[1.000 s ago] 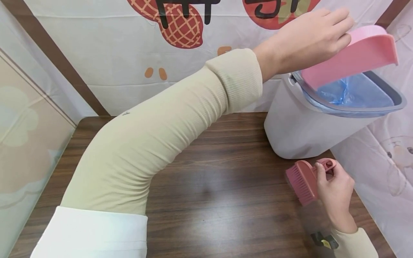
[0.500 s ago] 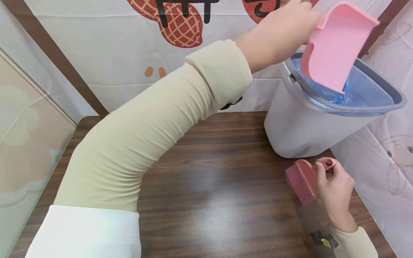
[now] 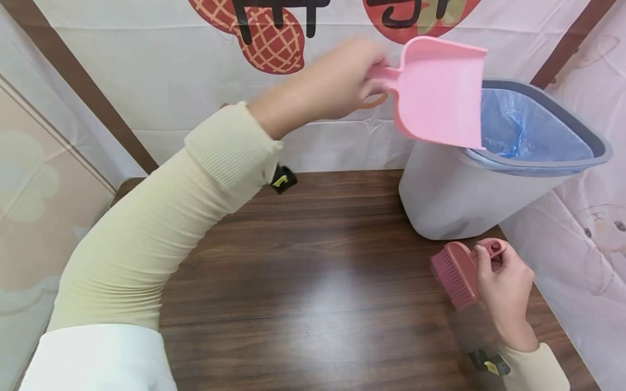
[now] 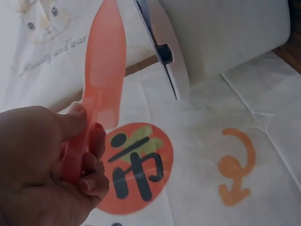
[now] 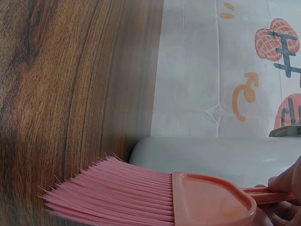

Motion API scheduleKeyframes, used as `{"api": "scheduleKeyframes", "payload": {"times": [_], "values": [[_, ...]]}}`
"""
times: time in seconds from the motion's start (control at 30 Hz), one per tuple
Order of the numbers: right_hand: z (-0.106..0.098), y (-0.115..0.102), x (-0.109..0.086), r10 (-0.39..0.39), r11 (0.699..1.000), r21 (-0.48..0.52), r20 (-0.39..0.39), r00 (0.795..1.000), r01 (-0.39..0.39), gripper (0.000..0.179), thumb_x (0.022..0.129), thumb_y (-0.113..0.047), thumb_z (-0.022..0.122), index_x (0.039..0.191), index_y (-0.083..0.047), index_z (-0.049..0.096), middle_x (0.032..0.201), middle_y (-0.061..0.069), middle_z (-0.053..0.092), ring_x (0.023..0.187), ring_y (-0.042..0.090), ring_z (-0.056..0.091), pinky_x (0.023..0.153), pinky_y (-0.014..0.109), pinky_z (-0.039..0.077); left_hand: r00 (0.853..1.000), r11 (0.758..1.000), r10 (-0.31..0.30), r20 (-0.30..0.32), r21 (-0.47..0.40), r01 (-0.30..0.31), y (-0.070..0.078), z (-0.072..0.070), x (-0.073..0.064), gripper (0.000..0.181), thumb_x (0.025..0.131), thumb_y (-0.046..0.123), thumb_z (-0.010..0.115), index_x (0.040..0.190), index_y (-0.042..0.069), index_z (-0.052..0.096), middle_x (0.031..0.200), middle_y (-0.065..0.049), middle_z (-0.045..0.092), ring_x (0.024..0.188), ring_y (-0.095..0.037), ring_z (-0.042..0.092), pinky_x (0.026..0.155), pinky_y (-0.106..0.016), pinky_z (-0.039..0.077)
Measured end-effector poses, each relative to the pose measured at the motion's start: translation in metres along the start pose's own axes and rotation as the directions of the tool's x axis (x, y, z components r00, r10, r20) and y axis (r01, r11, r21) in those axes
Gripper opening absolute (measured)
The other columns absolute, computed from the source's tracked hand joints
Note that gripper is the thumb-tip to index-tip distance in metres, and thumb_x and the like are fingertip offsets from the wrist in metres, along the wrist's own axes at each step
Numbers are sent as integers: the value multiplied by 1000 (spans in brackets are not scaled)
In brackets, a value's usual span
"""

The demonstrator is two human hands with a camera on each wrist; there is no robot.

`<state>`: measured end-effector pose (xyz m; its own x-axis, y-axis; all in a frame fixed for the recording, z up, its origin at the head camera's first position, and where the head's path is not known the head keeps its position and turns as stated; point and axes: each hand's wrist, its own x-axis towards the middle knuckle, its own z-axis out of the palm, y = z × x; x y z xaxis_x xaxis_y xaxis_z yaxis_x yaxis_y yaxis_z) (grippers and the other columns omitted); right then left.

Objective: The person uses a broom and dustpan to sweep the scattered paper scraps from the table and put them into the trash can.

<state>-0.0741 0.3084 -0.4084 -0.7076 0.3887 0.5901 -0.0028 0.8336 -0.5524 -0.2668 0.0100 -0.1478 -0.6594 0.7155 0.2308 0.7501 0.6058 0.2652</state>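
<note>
In the head view my left hand [image 3: 349, 79] grips the handle of a pink dustpan [image 3: 440, 92], raised at the left side of a trash bin [image 3: 440, 190]. The pan's front edge overlaps the bin's rim in this view. The left wrist view has the dustpan [image 4: 106, 61] nearly edge-on, fingers and thumb wrapped around its handle. My right hand [image 3: 506, 290] holds a small pink hand brush [image 3: 462, 271] by its looped handle, low over the table in front of the bin. Its long bristles [image 5: 113, 193] spread toward the wood in the right wrist view.
A blue bag [image 3: 533, 130] lines the white bin under its grey rim. The dark wood table [image 3: 303, 271] stretches across the middle. Printed cloth [image 3: 171, 81] hangs behind and at both sides, close to the bin.
My left hand has drawn the dustpan left from over the bin and turned it, so its inner face now shows. The right hand and brush have stayed almost still.
</note>
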Motion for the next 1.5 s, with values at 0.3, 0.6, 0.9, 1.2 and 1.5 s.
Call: {"api": "scheduleKeyframes", "payload": {"times": [0.3,0.6,0.9,1.2,1.5], "values": [[0,0,0,-8,1000,-1,10,1000,8,6,93,-2,71,94,4,69,77,15,70,64,-23,42,56,6,32,991,987,-136,-3,-85,136,-25,6,-59,36,107,28,51,125,-1,61,110,-13,63,93,-25,52,84,-37,45],[-1,-1,-2,-22,1000,-18,27,999,23,6,93,-2,72,95,3,69,77,15,71,64,-22,41,56,8,32,976,966,-217,15,-141,217,-47,38,-121,25,103,24,61,115,2,66,90,-10,64,80,-25,55,77,-40,46],[-1,-3,-2,-19,1000,-22,32,999,20,6,93,-3,72,94,3,69,78,16,71,63,-22,41,55,6,33,974,944,-223,49,-238,228,-50,75,-192,16,99,13,67,112,3,70,92,-4,68,80,-19,57,75,-40,49],[-1,-3,-2,-24,1000,-14,34,999,25,6,93,-2,72,94,3,69,78,16,72,62,-22,42,54,6,32,976,930,-211,53,-296,218,-56,110,-243,16,95,7,71,111,6,69,91,5,65,79,-11,55,71,-33,49],[-2,-8,-3,-10,1000,-6,47,999,10,6,92,-2,72,95,2,70,79,15,72,63,-22,42,54,6,33,965,911,-248,80,-320,260,-59,160,-281,18,95,13,71,113,8,70,97,6,68,85,-7,58,75,-34,52]]}}
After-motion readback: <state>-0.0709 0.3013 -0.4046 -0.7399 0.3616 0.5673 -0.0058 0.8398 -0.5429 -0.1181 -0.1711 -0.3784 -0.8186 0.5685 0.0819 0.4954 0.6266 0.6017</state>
